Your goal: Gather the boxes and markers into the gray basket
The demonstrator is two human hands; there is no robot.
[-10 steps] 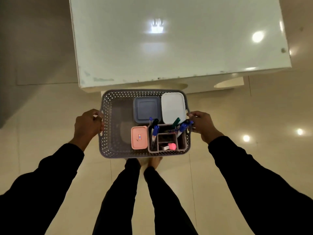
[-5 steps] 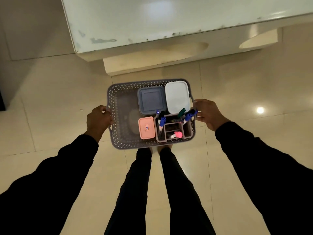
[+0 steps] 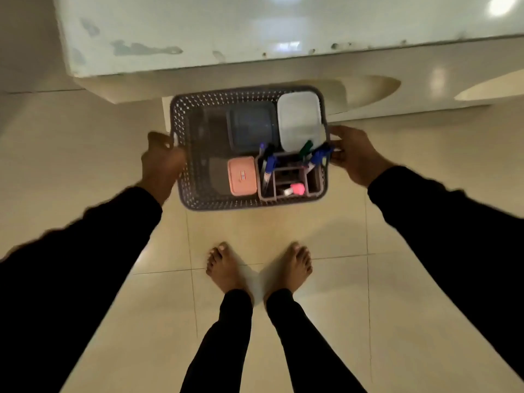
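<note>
The person holds the gray basket (image 3: 181, 154) with both hands in front of the body, above the tiled floor (image 3: 334, 279) and just in front of the edge of the white counter (image 3: 198, 32). The left hand (image 3: 162, 163) grips the left short side of the basket, and its fingers (image 3: 158, 136) are curled around the rim there. The right hand (image 3: 355, 154) grips the right short side, with its fingers closed on the rim near the markers. Inside the basket, a dark gray box (image 3: 251, 129) lies at the far side in the middle, and a white box (image 3: 299, 121) lies just beside it, in the far right corner. A small pink box (image 3: 242, 176) lies at the near side, touching a brown organizer (image 3: 314, 180) that fills the near right corner. Several markers (image 3: 269, 165) with blue and green caps stand tilted in the organizer, and one pink-capped marker (image 3: 295, 190) lies in its near compartment. The left part of the basket bottom is bare. Below, the two bare feet (image 3: 226, 268) of the person stand on the floor, and the sleeves (image 3: 85, 251) and trousers are black. The left hand and the basket look a little blurred.
</note>
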